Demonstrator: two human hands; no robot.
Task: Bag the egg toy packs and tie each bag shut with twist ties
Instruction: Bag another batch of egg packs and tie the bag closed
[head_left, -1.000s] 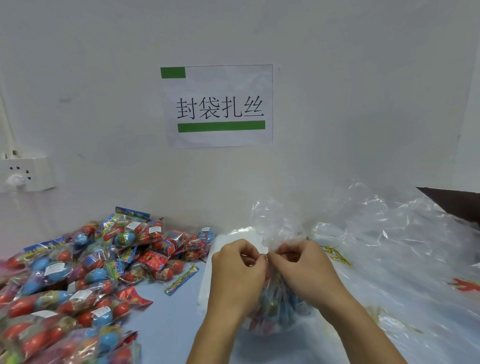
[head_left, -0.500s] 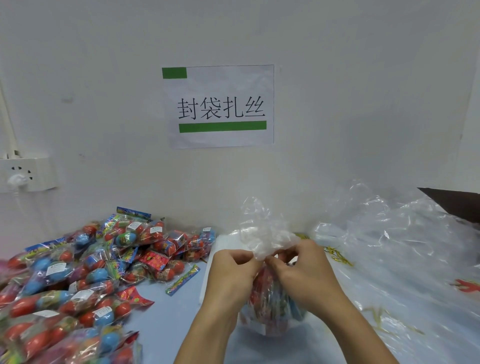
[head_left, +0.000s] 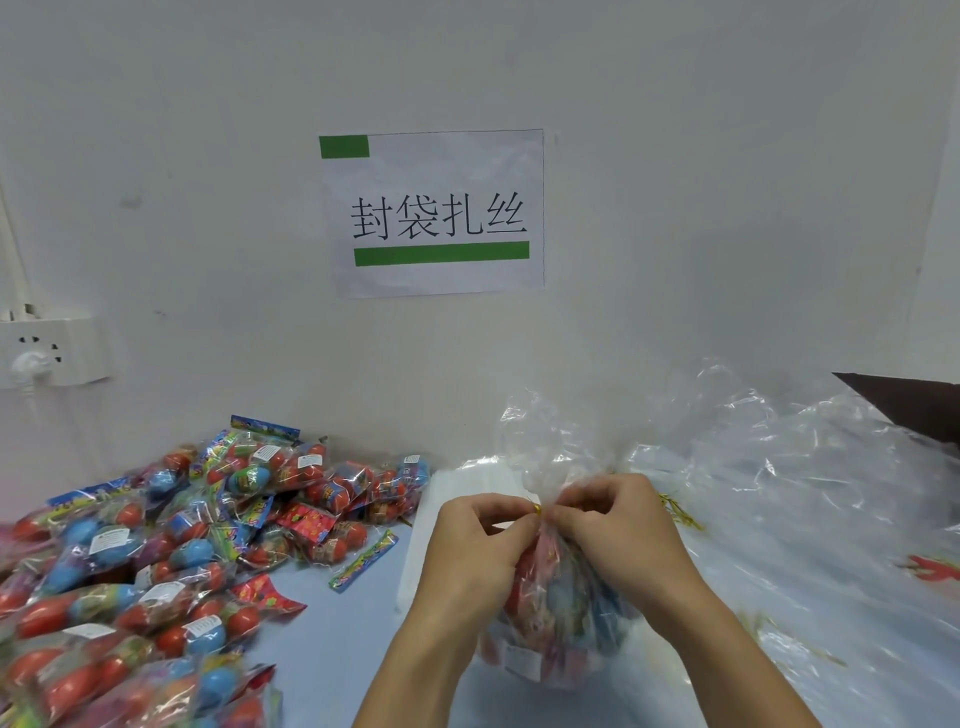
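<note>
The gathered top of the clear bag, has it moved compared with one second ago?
Yes. The bag top now stands further right, judged against the wall sign.

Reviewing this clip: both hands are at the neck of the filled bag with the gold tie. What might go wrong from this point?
1. The twist tie shows only as a short gold bit between the left hand and right hand; it may slip before it locks.
2. The clear bag bulges with packs, so the gathered neck might spring open.

just one head cam, looking forward and slightly down at the bench (head_left: 332, 654), close over both hands, facing the wall (head_left: 675, 156) with the paper sign (head_left: 436, 213)
</note>
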